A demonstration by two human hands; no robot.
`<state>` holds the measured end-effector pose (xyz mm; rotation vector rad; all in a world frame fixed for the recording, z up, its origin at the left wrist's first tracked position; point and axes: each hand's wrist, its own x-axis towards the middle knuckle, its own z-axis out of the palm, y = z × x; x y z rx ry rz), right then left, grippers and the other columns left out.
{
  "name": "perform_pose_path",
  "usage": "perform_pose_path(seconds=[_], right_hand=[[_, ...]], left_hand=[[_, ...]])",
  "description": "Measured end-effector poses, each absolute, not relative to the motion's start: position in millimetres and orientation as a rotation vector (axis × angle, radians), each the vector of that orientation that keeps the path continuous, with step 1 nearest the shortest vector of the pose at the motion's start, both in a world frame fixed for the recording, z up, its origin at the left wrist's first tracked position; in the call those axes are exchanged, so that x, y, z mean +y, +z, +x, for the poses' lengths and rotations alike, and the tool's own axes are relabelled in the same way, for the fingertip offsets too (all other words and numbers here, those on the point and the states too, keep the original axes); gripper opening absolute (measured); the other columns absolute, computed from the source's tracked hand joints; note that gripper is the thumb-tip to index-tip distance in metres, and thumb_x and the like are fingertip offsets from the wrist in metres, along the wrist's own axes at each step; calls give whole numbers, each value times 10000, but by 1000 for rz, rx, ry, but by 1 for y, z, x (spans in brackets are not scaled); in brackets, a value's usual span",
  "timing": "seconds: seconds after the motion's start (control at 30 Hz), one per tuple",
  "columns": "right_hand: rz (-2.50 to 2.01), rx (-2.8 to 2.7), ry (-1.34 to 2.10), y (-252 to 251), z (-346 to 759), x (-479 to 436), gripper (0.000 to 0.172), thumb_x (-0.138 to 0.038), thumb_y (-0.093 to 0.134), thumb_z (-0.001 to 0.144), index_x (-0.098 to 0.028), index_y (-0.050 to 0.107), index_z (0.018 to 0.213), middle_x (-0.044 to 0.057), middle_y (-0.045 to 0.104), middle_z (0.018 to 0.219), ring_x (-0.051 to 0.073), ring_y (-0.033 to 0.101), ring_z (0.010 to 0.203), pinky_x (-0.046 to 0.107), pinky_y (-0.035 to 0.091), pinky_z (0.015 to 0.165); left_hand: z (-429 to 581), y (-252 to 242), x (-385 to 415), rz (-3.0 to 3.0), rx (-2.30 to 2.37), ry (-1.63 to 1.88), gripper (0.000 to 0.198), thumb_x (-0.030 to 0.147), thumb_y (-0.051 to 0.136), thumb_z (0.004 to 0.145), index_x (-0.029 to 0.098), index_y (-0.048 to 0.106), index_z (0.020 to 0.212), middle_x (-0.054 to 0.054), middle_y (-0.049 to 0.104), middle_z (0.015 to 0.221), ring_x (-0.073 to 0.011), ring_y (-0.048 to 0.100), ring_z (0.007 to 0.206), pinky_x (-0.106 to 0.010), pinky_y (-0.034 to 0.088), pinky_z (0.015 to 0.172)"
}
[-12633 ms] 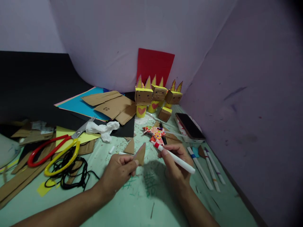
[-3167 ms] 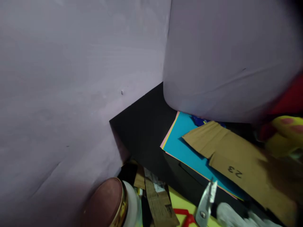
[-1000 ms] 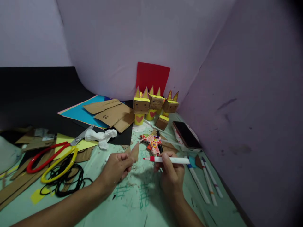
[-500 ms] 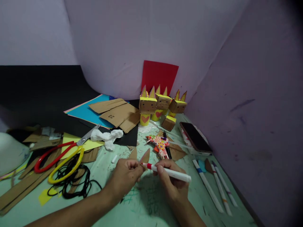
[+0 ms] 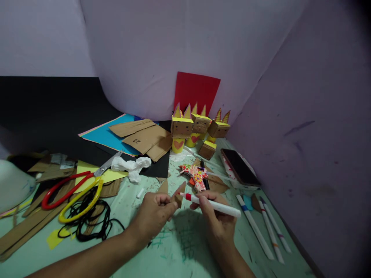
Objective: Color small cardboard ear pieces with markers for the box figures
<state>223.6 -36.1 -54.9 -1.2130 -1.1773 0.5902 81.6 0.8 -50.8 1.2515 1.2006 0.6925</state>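
Note:
Between its thumb and fingers, my left hand [image 5: 158,210] pinches a small pointed cardboard piece [image 5: 179,197] with a coloured line along its edge. My right hand [image 5: 218,216] grips a white marker with a red band [image 5: 222,207], its tip at or very near the cardboard; whether it touches I cannot tell. Another pointed cardboard piece [image 5: 164,187] lies just behind my left hand. Beyond my hands rests a glue gun with a flowery pattern [image 5: 196,175]. Several capped markers [image 5: 255,227] lie to the right of my right hand.
Box-headed cardboard figures [image 5: 182,127] stand at the back before a red sheet [image 5: 197,90]. At left lie red-and-yellow-handled scissors [image 5: 100,175], black cord [image 5: 101,220], crumpled white tissue [image 5: 133,168] and cardboard sheets [image 5: 147,141]. A phone [image 5: 240,166] rests at right.
My right hand and the marker have moved slightly right and up. The cardboard piece is turned a little in my left hand, showing more of its lower part.

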Motion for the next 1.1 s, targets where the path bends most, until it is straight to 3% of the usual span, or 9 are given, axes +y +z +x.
perform_pose_path(seconds=[0.13,0.47,0.87,1.1], right_hand=[[-1216,-1241,615,-55,221,-34,238,-353,578,771,-173,627,624,5,595,515,131,503,472,238,351,459],[-1194,-1099,602,-55,221,-31,228,-359,586,773,-171,633,654,6,617,553,138,555,508,243,396,506],[-1162,-1104,574,-62,223,-25,205,-357,599,771,-163,638,716,16,620,571,147,570,530,261,436,513],[-1168,-862,473,-51,231,-24,226,-370,563,818,-159,594,894,-19,611,569,131,576,505,258,456,507]], left_hand=[[80,-52,2,1249,1219,689,304,414,593,665,172,513,499,77,365,360,-63,260,352,-221,152,378],[79,-49,1,1208,1192,693,306,391,582,631,186,446,450,79,314,355,-56,231,351,-218,125,372],[77,-50,2,1171,1165,695,282,398,584,629,168,507,485,70,365,367,-47,247,331,-212,124,355],[80,-45,4,1106,1236,684,305,436,610,550,166,494,469,74,365,343,-34,243,299,-184,109,327]])
